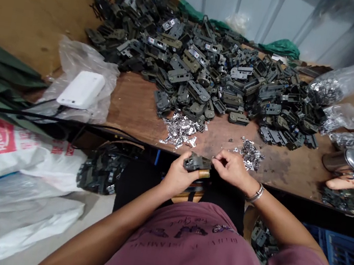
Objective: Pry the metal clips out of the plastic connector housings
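Note:
My left hand [176, 176] is closed around a dark grey-green moulded housing [195, 162], held just off the table's front edge above my lap. A tan-yellow wrapping [204, 173] covers the tip of my left thumb, which presses along the housing's near side. Close to the housing's right end, my right hand [229, 166] is closed in a pinch; what its fingertips hold is too small to name. Beyond my hands lie two loose piles of small shiny metal clips, one on the left [182, 130] and a darker one on the right [252, 154].
A large heap of similar housings [205, 65] covers the back of the wooden table [127, 106]. At left, a white box [81, 89] rests on clear plastic. Plastic bags of metal pieces [328, 90] and a metal can [345, 160] stand right. A blue crate [348, 260] sits below.

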Motion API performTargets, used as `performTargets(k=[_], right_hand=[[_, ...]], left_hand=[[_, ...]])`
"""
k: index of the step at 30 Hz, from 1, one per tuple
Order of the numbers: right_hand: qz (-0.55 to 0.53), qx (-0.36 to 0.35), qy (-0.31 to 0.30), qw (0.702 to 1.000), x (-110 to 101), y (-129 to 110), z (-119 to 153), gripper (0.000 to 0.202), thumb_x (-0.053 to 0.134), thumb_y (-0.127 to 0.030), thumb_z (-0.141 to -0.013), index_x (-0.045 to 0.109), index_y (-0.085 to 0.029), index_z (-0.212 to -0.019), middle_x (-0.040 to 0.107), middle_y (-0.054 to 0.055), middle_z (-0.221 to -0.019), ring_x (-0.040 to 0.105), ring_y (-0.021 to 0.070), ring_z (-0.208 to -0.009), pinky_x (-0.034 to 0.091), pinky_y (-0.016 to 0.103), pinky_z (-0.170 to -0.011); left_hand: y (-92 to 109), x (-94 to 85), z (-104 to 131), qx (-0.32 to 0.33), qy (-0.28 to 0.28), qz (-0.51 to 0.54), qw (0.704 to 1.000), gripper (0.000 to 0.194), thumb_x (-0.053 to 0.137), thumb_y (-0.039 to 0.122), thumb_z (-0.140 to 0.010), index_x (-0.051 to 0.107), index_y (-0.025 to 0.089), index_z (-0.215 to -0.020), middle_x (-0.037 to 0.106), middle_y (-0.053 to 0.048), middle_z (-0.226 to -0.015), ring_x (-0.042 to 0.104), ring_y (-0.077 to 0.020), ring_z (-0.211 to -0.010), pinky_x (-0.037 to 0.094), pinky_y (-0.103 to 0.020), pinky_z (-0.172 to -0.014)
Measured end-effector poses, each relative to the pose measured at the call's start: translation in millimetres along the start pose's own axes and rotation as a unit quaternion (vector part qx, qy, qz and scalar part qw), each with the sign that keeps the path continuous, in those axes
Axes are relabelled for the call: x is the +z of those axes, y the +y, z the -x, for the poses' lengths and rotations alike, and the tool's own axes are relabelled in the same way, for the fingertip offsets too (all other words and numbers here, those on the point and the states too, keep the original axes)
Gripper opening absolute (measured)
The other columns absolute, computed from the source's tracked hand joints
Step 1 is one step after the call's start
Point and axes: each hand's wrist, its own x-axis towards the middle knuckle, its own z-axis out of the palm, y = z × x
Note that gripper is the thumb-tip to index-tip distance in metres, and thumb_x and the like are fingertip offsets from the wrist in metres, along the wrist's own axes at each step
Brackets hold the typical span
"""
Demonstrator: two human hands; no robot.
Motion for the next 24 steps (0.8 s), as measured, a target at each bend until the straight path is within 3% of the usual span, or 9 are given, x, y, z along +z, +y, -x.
performTargets(k=[3, 8, 12, 15, 18, 21, 24], right_hand=[[-0.06, -0.003, -0.019, 0.998, -0.3, -8.7, 6.1, 0.015, 0.059, -0.022, -0.083, 0.055, -0.018, -0.069, 0.057, -0.004, -0.06, 0.049, 0.0084, -0.054, 0.034, 0.02, -0.055], [-0.086, 0.009, -0.104, 0.991, -10.0, -10.3, 12.1, 0.01, 0.064, -0.018, -0.081, 0.059, -0.018, -0.073, 0.06, -0.004, -0.063, 0.052, 0.0082, -0.056, 0.037, 0.02, -0.056], [-0.063, -0.051, -0.087, 0.993, -11.5, -8.0, 16.3, 0.005, 0.066, -0.016, -0.082, 0.063, -0.019, -0.084, 0.067, 0.0, -0.075, 0.06, 0.0115, -0.068, 0.043, 0.022, -0.064], [-0.04, -0.131, -0.066, 0.988, -6.5, -7.2, 20.1, 0.007, 0.057, -0.016, -0.088, 0.062, -0.02, -0.085, 0.067, 0.003, -0.078, 0.061, 0.0131, -0.071, 0.044, 0.024, -0.066], [-0.016, -0.157, -0.051, 0.986, -3.7, -6.5, 22.9, 0.01, 0.052, -0.017, -0.092, 0.059, -0.019, -0.085, 0.065, 0.004, -0.076, 0.059, 0.0137, -0.069, 0.044, 0.024, -0.064], [0.012, -0.122, -0.029, 0.992, -5.3, -3.0, 20.8, 0.011, 0.051, -0.022, -0.093, 0.056, -0.019, -0.084, 0.064, 0.004, -0.074, 0.058, 0.0138, -0.066, 0.042, 0.024, -0.063], [0.099, -0.031, -0.029, 0.994, -6.9, 5.4, 11.4, 0.011, 0.053, -0.022, -0.092, 0.057, -0.018, -0.083, 0.066, 0.005, -0.076, 0.059, 0.0152, -0.066, 0.041, 0.025, -0.064]], left_hand=[[-5.0, 0.1, 3.9, 0.022, -0.016, -0.023, 0.999, 0.028, 0.076, 0.022, -0.063, 0.053, 0.019, -0.079, 0.07, 0.0, -0.08, 0.064, -0.0134, -0.07, 0.05, -0.024, -0.064], [-11.7, -4.2, 12.6, 0.03, -0.076, -0.043, 0.996, 0.026, 0.071, 0.02, -0.066, 0.057, 0.019, -0.087, 0.074, -0.007, -0.101, 0.069, -0.0178, -0.085, 0.053, -0.028, -0.074], [-9.9, -6.6, 14.6, 0.004, -0.088, -0.009, 0.996, 0.031, 0.073, 0.024, -0.065, 0.06, 0.018, -0.092, 0.073, -0.007, -0.105, 0.068, -0.0185, -0.091, 0.053, -0.03, -0.08], [-7.5, -7.2, 12.6, -0.022, -0.089, 0.004, 0.996, 0.033, 0.078, 0.027, -0.061, 0.059, 0.018, -0.086, 0.072, -0.006, -0.098, 0.066, -0.0169, -0.084, 0.052, -0.028, -0.077], [-6.4, -7.7, 10.3, -0.035, -0.08, -0.005, 0.996, 0.032, 0.079, 0.026, -0.059, 0.056, 0.018, -0.078, 0.066, 0.0, -0.078, 0.06, -0.0127, -0.07, 0.049, -0.025, -0.067], [-5.0, -7.2, 8.9, -0.038, -0.055, -0.011, 0.998, 0.035, 0.08, 0.027, -0.057, 0.049, 0.018, -0.071, 0.053, 0.006, -0.064, 0.049, -0.0085, -0.059, 0.042, -0.021, -0.058], [-2.0, -5.7, 8.3, -0.044, -0.034, -0.012, 0.998, 0.036, 0.08, 0.026, -0.057, 0.048, 0.018, -0.07, 0.05, 0.007, -0.063, 0.045, -0.0073, -0.058, 0.04, -0.02, -0.057]])
